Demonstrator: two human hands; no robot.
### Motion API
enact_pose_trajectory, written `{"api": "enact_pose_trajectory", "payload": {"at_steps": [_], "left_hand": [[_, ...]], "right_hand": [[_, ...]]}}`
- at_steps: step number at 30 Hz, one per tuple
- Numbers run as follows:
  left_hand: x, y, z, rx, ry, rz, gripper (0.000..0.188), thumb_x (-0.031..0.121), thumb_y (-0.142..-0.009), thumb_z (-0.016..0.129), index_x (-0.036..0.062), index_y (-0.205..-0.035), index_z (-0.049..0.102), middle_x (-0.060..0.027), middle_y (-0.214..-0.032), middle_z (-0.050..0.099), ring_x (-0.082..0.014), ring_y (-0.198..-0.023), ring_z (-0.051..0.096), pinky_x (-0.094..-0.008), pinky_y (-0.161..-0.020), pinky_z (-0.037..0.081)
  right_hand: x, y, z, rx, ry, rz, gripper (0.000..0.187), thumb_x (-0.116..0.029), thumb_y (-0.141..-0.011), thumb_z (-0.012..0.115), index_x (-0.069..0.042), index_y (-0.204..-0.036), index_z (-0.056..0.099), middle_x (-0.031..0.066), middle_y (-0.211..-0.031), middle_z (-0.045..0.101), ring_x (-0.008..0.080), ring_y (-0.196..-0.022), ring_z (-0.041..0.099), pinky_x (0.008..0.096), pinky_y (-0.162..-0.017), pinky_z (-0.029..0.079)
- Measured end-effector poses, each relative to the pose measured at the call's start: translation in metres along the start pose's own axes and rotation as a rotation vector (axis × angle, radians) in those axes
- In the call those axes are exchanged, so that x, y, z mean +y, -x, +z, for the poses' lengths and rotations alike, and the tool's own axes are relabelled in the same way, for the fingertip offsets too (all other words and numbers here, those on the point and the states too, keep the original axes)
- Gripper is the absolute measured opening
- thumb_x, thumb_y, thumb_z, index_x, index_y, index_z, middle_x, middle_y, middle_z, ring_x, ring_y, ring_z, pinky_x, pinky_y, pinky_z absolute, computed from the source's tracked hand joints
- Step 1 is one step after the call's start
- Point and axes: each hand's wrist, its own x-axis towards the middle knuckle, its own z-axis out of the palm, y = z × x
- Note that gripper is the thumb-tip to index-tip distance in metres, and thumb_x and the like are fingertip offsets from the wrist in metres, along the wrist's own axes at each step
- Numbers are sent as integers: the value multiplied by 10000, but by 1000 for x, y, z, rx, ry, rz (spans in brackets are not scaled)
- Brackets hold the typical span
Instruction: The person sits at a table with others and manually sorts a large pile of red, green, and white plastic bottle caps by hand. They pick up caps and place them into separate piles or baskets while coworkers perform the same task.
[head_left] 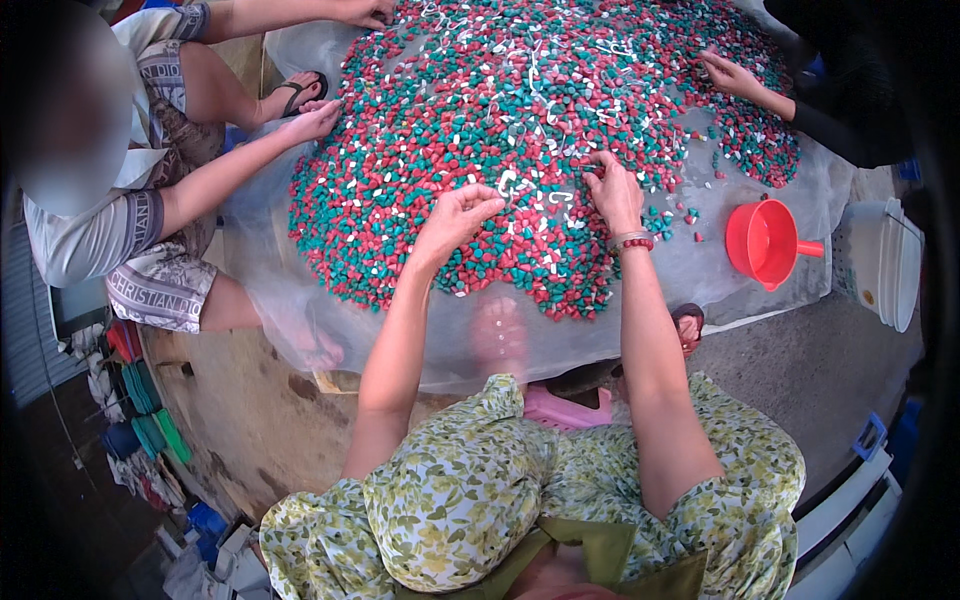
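Observation:
A wide heap of small red, green and white plastic caps [430, 130] covers a clear plastic sheet [430, 365]. Over its near middle, my left hand [455, 225] has thumb and fingertips drawn together, right beside a curled white strip [507, 184]. Whatever they pinch, if anything, is too small to tell. Slightly farther off and to the right, my right hand [615, 195], with a red bead bracelet at the wrist, is also closed in a pinch low over the caps; its content cannot be made out. Another white hook-shaped strip [560, 197] lies between the hands.
A red plastic scoop [757, 262] sits on the sheet at right, beside a translucent tub [880, 265]. One person's hand [318, 118] reaches the heap from the left, another's hand [733, 77] from the far right. A pink stool [567, 408] is near my knees.

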Motion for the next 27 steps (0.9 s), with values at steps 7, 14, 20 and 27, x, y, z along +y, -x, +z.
{"api": "enact_pose_trajectory", "payload": {"at_steps": [7, 14, 20, 27], "left_hand": [[-6, -17, -6, -29, 50, 143, 207, 271, -893, 663, 65, -876, 658, 100, -650, 466, -5, -562, 384, -194, -491, 296], [-11, -34, -1, 132, -475, 304, 321, 235, -826, 708, 78, -1102, 659, -5, -650, 549, -70, -590, 516, -264, -550, 411], [-45, -76, 29, 346, -1140, 414, 377, 357, -765, 738, 64, -993, 672, -152, -770, 673, -341, -761, 658, -459, -673, 502], [-20, -59, 8, 146, -531, 296, 276, 281, -853, 624, 11, -806, 658, -154, -700, 632, -280, -663, 633, -411, -641, 488]], "right_hand": [[-9, 17, 3, -260, -514, 51, 220, -300, -864, 660, -81, -883, 659, 59, -665, 603, 188, -620, 563, 329, -562, 416], [-33, 36, -18, -423, -1295, 185, 344, -309, -935, 605, -128, -657, 516, -76, -522, 430, 21, -397, 360, 189, -356, 208], [-39, 37, -29, -205, -685, -41, 410, -281, -873, 693, -116, -586, 451, -67, -542, 444, 14, -485, 364, 217, -424, 253], [-27, 39, -58, -458, -1983, -143, 383, -292, -945, 542, -87, -640, 435, -3, -514, 358, 93, -524, 432, 197, -335, 210]]}}
